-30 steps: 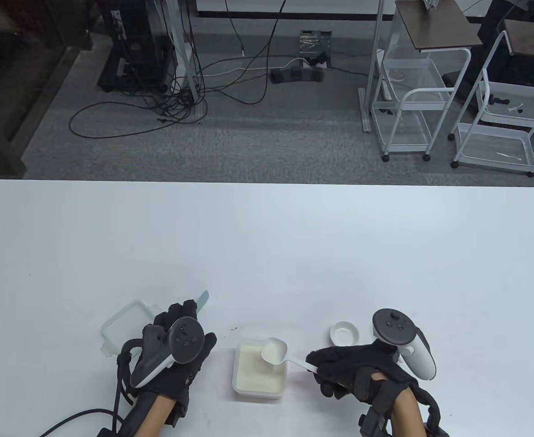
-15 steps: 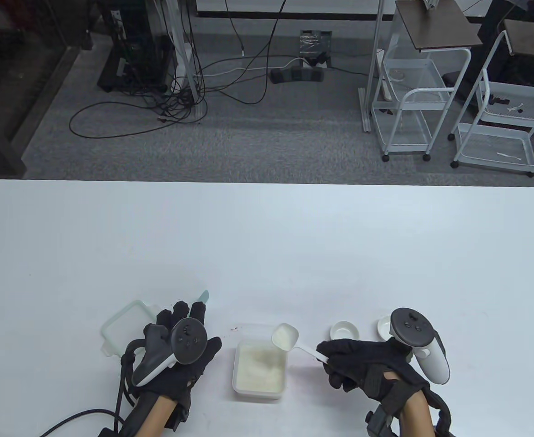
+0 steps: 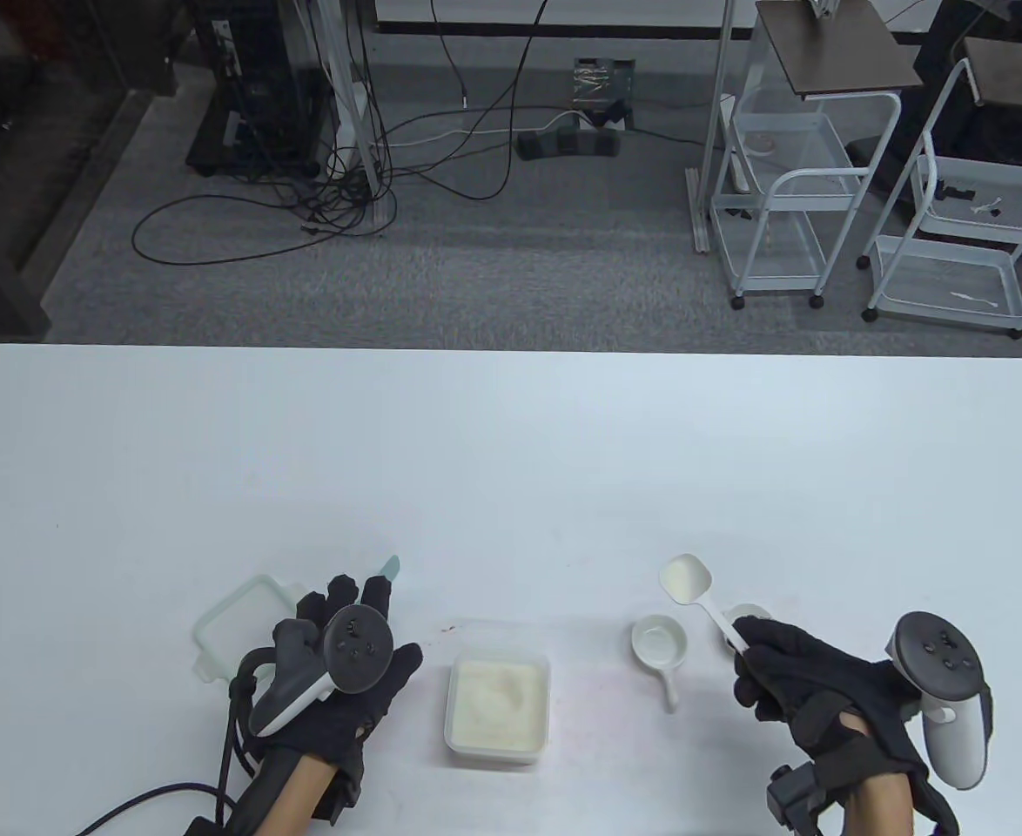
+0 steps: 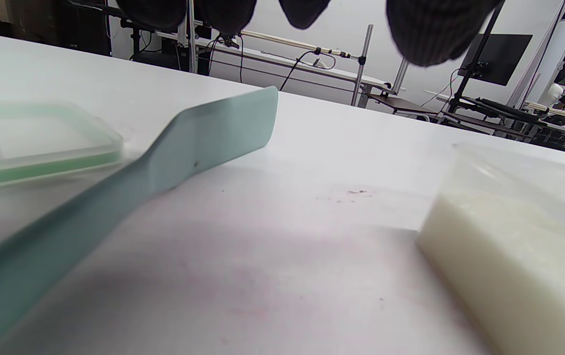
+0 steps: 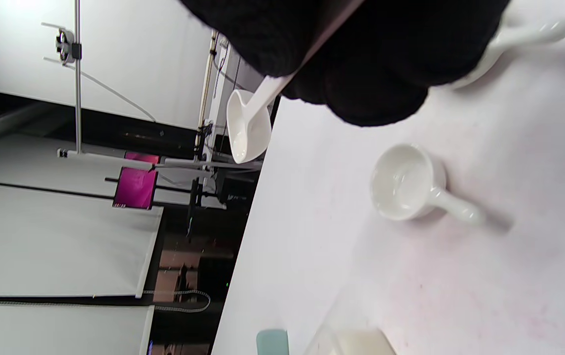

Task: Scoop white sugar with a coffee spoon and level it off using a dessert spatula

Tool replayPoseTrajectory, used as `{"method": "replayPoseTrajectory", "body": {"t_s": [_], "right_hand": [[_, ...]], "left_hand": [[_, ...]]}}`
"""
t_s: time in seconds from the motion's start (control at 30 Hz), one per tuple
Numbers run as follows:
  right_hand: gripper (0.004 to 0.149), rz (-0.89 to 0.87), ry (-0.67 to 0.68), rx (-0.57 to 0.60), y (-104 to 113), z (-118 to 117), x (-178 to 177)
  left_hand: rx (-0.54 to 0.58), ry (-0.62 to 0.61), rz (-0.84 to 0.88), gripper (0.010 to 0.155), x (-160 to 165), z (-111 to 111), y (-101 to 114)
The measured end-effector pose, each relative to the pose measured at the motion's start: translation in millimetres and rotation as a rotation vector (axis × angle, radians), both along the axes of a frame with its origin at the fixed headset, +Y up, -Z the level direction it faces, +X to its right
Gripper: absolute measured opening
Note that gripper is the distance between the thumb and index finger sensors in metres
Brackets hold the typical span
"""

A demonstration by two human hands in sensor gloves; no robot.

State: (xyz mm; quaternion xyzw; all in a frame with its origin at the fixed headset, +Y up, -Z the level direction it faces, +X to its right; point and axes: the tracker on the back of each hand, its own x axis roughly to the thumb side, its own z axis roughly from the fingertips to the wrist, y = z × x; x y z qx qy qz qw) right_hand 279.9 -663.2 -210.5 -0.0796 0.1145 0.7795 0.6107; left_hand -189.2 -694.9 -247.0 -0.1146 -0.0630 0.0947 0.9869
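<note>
Spillage is the main worry from where I'm standing. Right hand (image 3: 811,688) has its grip pinched tight on the handle of the coffee spoon (image 3: 698,592), bowl held up off the bench (image 3: 511,453), well to the right of the sugar container (image 3: 499,704) & past the small white cup (image 3: 661,643). Spoon looks loaded w/ white sugar, prob heaped, so any tilt or jolt drops grains onto bare bench, not back into the tub.

Left hand (image 3: 337,670) sits over the dessert spatula (image 4: 164,162); fingers look fairly straight, resting on it rather than wrapped, tho I can't tell for sure, as the glove hides the contact. Blade tip pokes out beyond the fingertips, next to the green-rimmed lid (image 3: 237,623).

Other risks: levelling away from the tub = scraped-off sugar scattered on the bench. Spatula not properly gripped yet, so a rushed lift could fumble it. Hands are well apart; bringing them together fast could knock the cup or shake the spoon.
</note>
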Motion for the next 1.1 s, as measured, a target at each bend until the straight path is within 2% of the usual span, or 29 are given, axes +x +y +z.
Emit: {"method": "replayPoseTrajectory", "body": {"t_s": [0.17,0.47,0.77,1.1], "right_hand": [[0.044,0.204,-0.139,-0.063,4,6,11],[0.044,0.34,-0.194,-0.21,-9,5,16],[0.044,0.526,-0.205,-0.257,-14,1,8],[0.043,0.727,-0.169,-0.249,-19,-8,-10]], "left_hand": [[0.002,-0.001,0.0,0.087,0,-1,0],[-0.005,0.0,0.004,0.086,-1,-1,0],[-0.022,-0.002,-0.003,0.087,0,-1,-1],[-0.058,-0.013,-0.02,0.086,2,-1,-2]]}}
